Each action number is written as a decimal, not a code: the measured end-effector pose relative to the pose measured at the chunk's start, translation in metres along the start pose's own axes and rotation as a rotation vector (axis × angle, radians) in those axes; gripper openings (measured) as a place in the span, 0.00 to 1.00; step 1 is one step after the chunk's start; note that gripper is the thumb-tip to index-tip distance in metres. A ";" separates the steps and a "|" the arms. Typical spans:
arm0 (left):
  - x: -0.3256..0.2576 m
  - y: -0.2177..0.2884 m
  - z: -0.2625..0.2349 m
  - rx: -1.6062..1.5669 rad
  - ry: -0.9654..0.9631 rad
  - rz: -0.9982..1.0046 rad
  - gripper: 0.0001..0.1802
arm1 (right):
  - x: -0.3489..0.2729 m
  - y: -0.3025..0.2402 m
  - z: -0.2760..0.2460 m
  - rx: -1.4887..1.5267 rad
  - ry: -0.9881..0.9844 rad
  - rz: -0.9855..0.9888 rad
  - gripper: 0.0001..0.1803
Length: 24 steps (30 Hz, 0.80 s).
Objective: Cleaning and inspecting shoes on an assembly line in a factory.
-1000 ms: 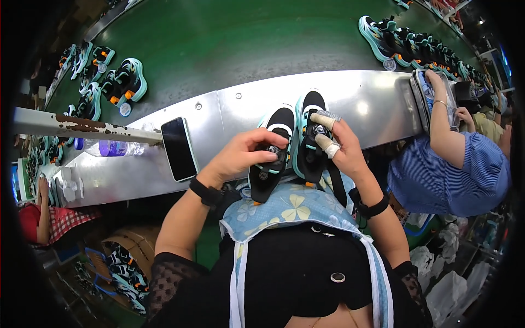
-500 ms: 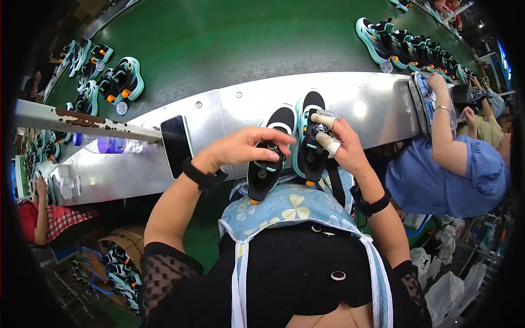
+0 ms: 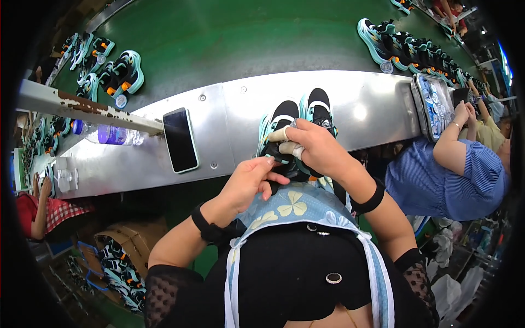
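On the left shoe (image 3: 284, 111) of a pair, the right hand (image 3: 321, 151) rests covered fingertips, narrowly spaced; the left hand (image 3: 244, 184), its grip also narrow, is beside them; whether either pinches, I cannot tell. Black with white and mint trim, the shoe points toe-away on the metal counter (image 3: 377, 104).

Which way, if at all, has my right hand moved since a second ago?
Yes, leftward: the right hand is now nearer the phone on the metal ledge, its covered fingertips at the left shoe.
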State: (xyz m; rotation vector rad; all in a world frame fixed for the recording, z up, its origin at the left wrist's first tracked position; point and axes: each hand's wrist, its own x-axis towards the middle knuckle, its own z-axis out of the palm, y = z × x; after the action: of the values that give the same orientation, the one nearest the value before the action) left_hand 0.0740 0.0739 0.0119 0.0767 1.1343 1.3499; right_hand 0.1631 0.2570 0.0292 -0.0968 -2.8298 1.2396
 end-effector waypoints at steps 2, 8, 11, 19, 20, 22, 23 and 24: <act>0.002 0.002 0.001 0.033 0.007 -0.011 0.21 | -0.003 -0.006 0.012 -0.102 0.167 0.061 0.13; 0.003 0.016 0.000 -0.133 -0.043 -0.074 0.22 | 0.003 -0.002 -0.016 0.071 -0.003 0.090 0.17; 0.011 0.010 -0.005 -0.080 -0.059 -0.082 0.22 | 0.007 -0.003 -0.014 0.130 -0.096 0.067 0.14; 0.018 -0.005 -0.005 -0.212 -0.060 -0.024 0.20 | 0.009 0.002 -0.025 0.165 -0.151 0.119 0.13; 0.017 -0.006 -0.004 -0.215 -0.057 -0.024 0.20 | 0.002 0.002 -0.025 0.096 -0.095 0.091 0.14; 0.015 -0.007 0.001 -0.151 -0.088 0.036 0.20 | -0.005 0.003 -0.021 0.029 -0.034 0.065 0.14; 0.015 -0.007 0.001 -0.148 -0.089 0.032 0.20 | -0.008 0.007 -0.014 -0.111 0.031 0.048 0.14; 0.015 -0.007 0.002 -0.146 -0.081 0.028 0.20 | -0.009 0.008 -0.008 -0.252 0.097 0.032 0.14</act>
State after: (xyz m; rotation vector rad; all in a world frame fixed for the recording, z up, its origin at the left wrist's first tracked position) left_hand 0.0770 0.0844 -0.0003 0.0409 0.9675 1.4375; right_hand 0.1734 0.2677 0.0287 -0.2062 -2.8940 0.8518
